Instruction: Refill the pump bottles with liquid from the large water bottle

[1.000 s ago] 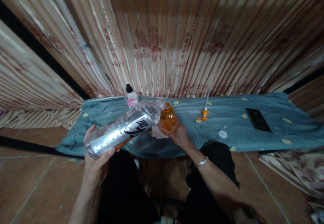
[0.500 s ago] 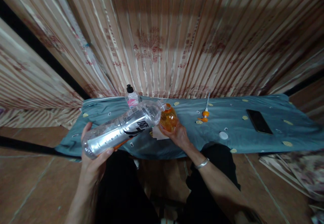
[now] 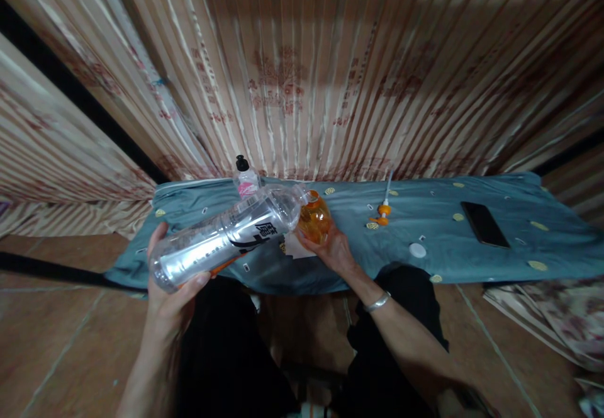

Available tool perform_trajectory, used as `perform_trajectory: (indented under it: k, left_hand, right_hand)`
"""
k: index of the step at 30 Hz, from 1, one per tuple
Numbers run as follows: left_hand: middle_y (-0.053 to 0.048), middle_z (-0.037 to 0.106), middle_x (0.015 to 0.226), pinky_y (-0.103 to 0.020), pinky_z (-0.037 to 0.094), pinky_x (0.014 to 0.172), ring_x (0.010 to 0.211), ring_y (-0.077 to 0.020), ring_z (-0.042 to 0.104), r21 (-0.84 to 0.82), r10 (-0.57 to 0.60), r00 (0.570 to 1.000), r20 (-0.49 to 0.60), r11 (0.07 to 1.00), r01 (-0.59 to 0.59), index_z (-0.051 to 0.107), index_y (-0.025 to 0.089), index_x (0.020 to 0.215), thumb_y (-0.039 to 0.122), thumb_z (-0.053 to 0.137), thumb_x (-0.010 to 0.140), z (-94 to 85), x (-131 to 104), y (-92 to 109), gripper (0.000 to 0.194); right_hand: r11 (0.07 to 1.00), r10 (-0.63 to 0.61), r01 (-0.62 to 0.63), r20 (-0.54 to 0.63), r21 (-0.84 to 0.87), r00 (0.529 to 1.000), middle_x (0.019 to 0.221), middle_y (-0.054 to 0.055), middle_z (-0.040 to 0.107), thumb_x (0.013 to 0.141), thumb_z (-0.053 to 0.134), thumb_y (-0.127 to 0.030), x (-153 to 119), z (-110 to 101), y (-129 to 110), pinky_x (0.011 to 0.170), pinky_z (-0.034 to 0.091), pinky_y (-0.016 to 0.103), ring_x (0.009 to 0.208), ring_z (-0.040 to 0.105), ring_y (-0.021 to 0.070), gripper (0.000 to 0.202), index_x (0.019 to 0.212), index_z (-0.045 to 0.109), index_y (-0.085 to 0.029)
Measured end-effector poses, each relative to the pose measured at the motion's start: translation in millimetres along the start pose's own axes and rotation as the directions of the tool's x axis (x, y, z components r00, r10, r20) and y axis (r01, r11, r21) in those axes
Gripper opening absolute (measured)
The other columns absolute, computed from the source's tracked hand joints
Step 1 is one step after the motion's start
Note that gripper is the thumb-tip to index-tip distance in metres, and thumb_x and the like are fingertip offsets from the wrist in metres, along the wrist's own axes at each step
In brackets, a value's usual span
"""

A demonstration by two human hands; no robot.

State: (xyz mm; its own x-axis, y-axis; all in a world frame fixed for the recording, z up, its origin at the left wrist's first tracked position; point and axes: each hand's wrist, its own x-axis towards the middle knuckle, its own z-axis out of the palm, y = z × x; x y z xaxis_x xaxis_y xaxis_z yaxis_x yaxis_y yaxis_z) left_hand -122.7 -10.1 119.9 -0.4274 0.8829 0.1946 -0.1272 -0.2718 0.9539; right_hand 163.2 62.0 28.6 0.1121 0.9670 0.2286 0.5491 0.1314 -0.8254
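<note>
Both hands are clamped on bottles: the left hand (image 3: 172, 301) grips the lower end of a large clear plastic bottle with a silver label (image 3: 221, 242), and the right hand (image 3: 333, 248) wraps a rounded, translucent orange bottle (image 3: 314, 218). The clear bottle is tilted, its neck at the orange bottle's open mouth; whether the rims touch cannot be told. Compared with a second ago, the left hand and the clear bottle's base have shifted slightly left, while the two mouths remain together and the right hand keeps its hold.

Just behind the clear bottle stands a small transparent bottle with a black cap and pink label (image 3: 246, 185), close to its upper side. White paper (image 3: 299, 249) lies below the right hand, partly hidden. To the right lie an orange-and-white pump head with a thin tube (image 3: 383, 211), a round white disc (image 3: 418, 250) and a flat black phone (image 3: 485, 224).

Striped beige curtain (image 3: 283, 109) closes off the teal patterned cloth (image 3: 356, 235) along the back; black-clad knees (image 3: 410, 292) meet its front edge. Wider cloth stretches between pump head and phone.
</note>
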Motion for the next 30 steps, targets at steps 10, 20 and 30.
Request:
perform_trajectory:
  k: [10,20,30]
  left_hand:
    - [-0.004,0.066,0.116,-0.022,0.059,0.079,0.100,-0.0191,0.064,-0.011,0.032,0.999,0.017,0.999,-0.032,0.059,0.032,0.140,0.023,0.097,0.040,1.9,0,2,0.108]
    - [-0.003,0.065,0.116,-0.023,0.060,0.073,0.098,-0.0203,0.064,-0.003,-0.007,1.000,0.004,1.000,0.007,0.057,0.033,0.141,0.024,0.097,0.037,-0.5,0,1,0.112]
    - [-0.003,0.065,0.119,-0.025,0.057,0.081,0.103,-0.0213,0.064,-0.001,0.015,0.999,0.031,1.000,-0.015,0.054,0.033,0.143,0.027,0.098,0.040,0.9,3,-5,0.112]
  right_hand:
    - [1.000,0.020,-0.020,-0.006,-0.015,1.000,0.118,0.012,0.076,0.070,0.086,-0.041,0,0,-3,0.093,0.062,0.048,0.107,0.076,0.0330,0.073,0.134,0.058,-0.018]
    - [1.000,0.012,-0.012,0.003,0.012,1.000,0.119,0.011,0.075,0.072,0.084,-0.043,0,0,-1,0.096,0.061,0.049,0.110,0.075,0.0333,0.070,0.133,0.058,-0.020]
    - [1.000,0.015,-0.015,0.003,-0.005,1.000,0.117,0.012,0.075,0.072,0.084,-0.038,1,-5,-10,0.095,0.061,0.049,0.110,0.075,0.0350,0.066,0.130,0.060,-0.017]
